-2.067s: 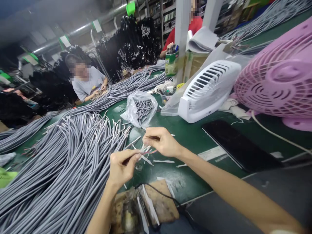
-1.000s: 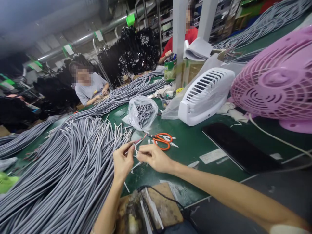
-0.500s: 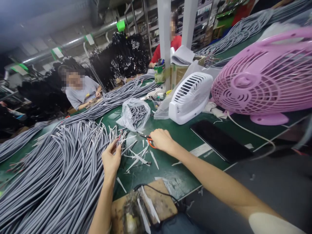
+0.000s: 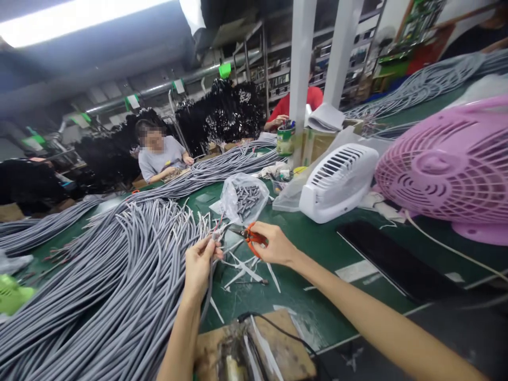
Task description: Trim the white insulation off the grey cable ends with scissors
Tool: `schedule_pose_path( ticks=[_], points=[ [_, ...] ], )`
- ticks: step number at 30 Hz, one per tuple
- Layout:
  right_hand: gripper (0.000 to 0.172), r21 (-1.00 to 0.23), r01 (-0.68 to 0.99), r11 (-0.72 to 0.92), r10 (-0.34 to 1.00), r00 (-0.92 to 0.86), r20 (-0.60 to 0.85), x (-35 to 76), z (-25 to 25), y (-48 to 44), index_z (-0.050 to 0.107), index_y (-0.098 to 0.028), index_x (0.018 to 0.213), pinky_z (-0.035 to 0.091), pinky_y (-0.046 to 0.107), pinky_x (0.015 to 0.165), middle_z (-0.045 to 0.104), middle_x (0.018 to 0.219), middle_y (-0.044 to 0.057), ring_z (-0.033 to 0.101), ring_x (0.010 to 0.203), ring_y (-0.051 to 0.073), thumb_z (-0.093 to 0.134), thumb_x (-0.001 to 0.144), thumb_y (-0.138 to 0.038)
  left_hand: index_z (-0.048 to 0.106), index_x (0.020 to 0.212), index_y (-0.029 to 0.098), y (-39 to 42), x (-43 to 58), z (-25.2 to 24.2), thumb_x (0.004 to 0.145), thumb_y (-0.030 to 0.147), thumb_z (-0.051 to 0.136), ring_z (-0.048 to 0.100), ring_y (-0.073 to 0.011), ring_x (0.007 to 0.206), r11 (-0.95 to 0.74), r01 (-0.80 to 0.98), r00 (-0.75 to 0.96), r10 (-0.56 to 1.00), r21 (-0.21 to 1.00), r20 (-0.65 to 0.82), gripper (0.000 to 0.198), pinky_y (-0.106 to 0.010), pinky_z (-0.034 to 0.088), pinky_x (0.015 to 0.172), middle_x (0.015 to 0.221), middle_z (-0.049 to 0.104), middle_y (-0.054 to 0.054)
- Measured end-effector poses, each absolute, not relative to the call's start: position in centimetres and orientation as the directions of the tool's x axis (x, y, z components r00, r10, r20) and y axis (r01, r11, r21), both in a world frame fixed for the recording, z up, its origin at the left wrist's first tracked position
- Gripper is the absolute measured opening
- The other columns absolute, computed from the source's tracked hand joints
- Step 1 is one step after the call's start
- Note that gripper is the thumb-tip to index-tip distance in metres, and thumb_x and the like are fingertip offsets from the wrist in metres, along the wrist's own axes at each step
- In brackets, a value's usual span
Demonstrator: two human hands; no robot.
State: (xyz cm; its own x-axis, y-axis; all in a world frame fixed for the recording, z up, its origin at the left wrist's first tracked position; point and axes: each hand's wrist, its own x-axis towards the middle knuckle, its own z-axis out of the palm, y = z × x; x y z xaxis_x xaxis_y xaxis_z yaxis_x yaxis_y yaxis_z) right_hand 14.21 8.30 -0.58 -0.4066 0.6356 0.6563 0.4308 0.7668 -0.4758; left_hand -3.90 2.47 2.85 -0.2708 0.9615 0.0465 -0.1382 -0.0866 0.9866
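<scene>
My left hand [image 4: 200, 264] is closed round the end of a grey cable [image 4: 216, 236], lifted off the big heap of grey cables [image 4: 107, 275]; thin coloured wires stick out of the cable's tip. My right hand [image 4: 272, 244] grips orange-handled scissors [image 4: 248, 234], their blades pointing left at the cable tip, a little apart from it. White strips of cut sheath [image 4: 242, 267] lie on the green table [image 4: 317, 243] under both hands.
A clear bag of small grey parts [image 4: 244, 198] lies behind the hands. A white fan [image 4: 337, 182], a pink fan [image 4: 444, 169] and a black slab [image 4: 384, 259] stand to the right. A wooden block [image 4: 254, 349] sits near me. Two people sit across the table.
My right hand put the scissors down, then picked them up again and brought them to the cable. My left hand took a new cable end from the heap and raised it.
</scene>
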Motion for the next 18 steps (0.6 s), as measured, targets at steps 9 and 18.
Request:
schedule_pose_path(
  ticks=[9,18],
  points=[
    [0.014,-0.399,0.485,0.778,0.597,-0.376,0.709,12.7,-1.1,7.1,0.053,-0.015,0.079,0.043,0.028,0.061,0.057,0.072,0.006,0.051,0.065,0.017,0.057,0.069,-0.025,0.068,0.074,0.01,2.0,-3.1,3.0,0.048,0.036,0.078,0.047,-0.0044,0.04,-0.079,-0.258,-0.234,0.972,0.963,0.017,0.039,-0.016,0.039,0.042,0.05,0.056,0.003],
    [0.009,-0.382,0.499,0.778,0.574,-0.318,0.754,12.6,-1.9,7.4,0.055,-0.016,0.08,0.044,0.025,0.06,0.059,0.074,0.005,0.055,0.065,0.016,0.055,0.072,-0.021,0.062,0.066,0.011,2.1,-2.9,2.3,0.058,0.04,0.072,0.044,-0.0051,0.039,-0.083,-0.123,-0.166,0.984,0.989,0.062,0.031,-0.018,0.035,0.041,0.047,0.053,0.003]
  ],
)
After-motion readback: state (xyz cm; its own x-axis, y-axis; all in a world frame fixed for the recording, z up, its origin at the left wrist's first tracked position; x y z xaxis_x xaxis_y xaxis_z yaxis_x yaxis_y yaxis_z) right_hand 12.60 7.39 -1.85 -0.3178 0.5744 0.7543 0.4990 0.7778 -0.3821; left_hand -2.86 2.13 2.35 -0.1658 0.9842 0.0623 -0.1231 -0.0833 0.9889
